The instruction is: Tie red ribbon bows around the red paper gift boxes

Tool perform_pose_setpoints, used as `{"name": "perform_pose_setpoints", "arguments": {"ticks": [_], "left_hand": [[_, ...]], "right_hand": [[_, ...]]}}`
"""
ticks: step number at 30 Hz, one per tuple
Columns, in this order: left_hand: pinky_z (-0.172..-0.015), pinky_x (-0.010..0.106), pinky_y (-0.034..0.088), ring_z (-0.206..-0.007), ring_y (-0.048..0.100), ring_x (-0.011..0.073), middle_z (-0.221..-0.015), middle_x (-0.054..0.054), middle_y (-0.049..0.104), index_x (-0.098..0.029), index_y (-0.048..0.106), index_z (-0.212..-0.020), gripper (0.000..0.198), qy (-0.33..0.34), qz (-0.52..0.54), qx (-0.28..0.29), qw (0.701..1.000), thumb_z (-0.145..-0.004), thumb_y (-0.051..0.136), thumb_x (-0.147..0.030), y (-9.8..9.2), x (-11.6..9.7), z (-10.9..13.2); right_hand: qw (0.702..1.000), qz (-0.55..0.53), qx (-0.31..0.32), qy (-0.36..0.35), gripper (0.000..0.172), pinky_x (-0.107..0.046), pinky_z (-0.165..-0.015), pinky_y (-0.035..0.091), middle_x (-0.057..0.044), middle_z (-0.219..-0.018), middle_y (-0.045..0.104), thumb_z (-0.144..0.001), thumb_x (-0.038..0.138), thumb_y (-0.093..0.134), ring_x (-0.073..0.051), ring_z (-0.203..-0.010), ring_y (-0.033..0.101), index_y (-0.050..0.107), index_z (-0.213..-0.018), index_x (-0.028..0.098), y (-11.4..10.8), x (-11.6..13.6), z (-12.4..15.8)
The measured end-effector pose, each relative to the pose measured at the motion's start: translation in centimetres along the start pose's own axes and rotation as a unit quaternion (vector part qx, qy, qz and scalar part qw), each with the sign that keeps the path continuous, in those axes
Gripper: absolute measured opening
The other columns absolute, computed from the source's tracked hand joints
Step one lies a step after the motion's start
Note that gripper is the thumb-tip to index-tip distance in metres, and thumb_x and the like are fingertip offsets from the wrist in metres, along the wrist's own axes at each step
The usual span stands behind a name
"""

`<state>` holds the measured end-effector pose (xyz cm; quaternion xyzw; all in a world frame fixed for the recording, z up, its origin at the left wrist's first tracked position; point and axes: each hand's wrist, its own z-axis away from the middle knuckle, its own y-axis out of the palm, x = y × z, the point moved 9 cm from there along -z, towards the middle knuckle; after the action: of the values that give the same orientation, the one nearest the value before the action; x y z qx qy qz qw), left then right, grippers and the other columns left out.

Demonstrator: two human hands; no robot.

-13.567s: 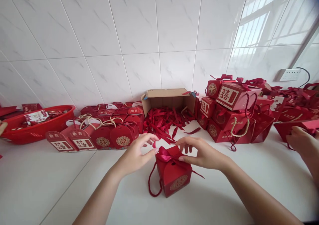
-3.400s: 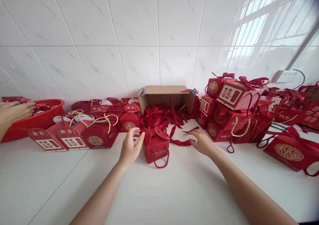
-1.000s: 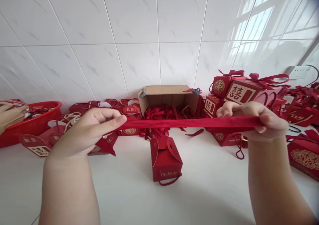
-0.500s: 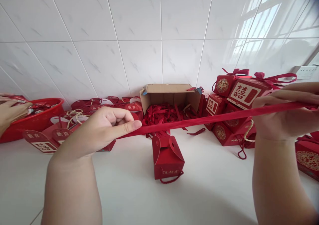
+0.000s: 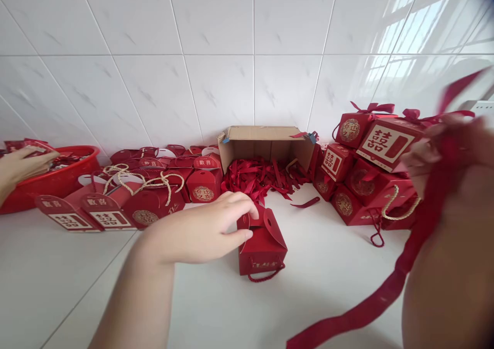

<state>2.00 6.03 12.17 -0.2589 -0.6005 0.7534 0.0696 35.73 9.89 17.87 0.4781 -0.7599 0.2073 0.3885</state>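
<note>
In the middle of the white surface stands a small red gift box [image 5: 263,251] with curved top flaps and a red cord handle at its front. My left hand [image 5: 216,230] is at the box's left side, thumb and fingers apart around a flap edge; whether they touch it I cannot make out. On the right, my right hand [image 5: 436,158] is raised and blurred, gripping a red ribbon [image 5: 370,308]. One end of the ribbon sticks up above the hand, and the long part hangs down in a curve towards the lower middle.
An open cardboard box [image 5: 266,132] full of red ribbons [image 5: 254,176] lies by the tiled wall. Finished-looking red boxes [image 5: 363,171] with bows are stacked right; more boxes [image 5: 108,215] with cord handles stand left. Another person's hand [image 5: 27,163] is over a red basin [image 5: 83,166].
The ribbon was stretched between both hands. My left hand has let it go and moved right and down to the gift box. My right hand keeps the ribbon, which now hangs loose.
</note>
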Motion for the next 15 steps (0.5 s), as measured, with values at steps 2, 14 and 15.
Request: {"name": "perform_pose_setpoints", "arguments": {"ticks": [2, 14, 15], "left_hand": [[-0.077, 0.032, 0.049, -0.099, 0.059, 0.0223, -0.125, 0.004, 0.053, -0.027, 0.058, -0.105, 0.027, -0.035, -0.02, 0.037, 0.998, -0.086, 0.045, -0.039, 1.5, 0.5, -1.6], [-0.085, 0.037, 0.047, -0.115, 0.052, 0.0278, -0.13, 0.007, 0.053, -0.028, 0.05, -0.128, 0.048, -0.05, -0.011, 0.096, 0.994, -0.084, 0.046, -0.046, 3.6, 1.0, -3.8], [-0.083, 0.036, 0.047, -0.112, 0.054, 0.0273, -0.127, 0.007, 0.055, -0.028, 0.051, -0.126, 0.046, -0.05, -0.01, 0.097, 0.994, -0.084, 0.046, -0.046, 3.7, 0.9, -3.7]], "right_hand": [[0.986, -0.084, 0.122, 0.072, 0.019, -0.03, -0.054, 0.04, -0.008, -0.091, 0.068, -0.08, 0.041, 0.064, -0.012, -0.061, 0.054, 0.073, -0.077, 0.024, 3.3, -1.1, 1.0], [0.788, 0.18, 0.57, 0.149, 0.048, -0.024, -0.052, 0.036, -0.003, -0.067, 0.065, -0.078, 0.06, 0.057, -0.011, -0.054, 0.047, 0.076, -0.076, 0.016, 16.0, -2.9, 9.9], [0.782, 0.187, 0.575, 0.149, 0.048, -0.024, -0.051, 0.034, -0.003, -0.065, 0.064, -0.079, 0.06, 0.056, -0.01, -0.053, 0.046, 0.076, -0.074, 0.016, 16.0, -3.2, 10.0]]}}
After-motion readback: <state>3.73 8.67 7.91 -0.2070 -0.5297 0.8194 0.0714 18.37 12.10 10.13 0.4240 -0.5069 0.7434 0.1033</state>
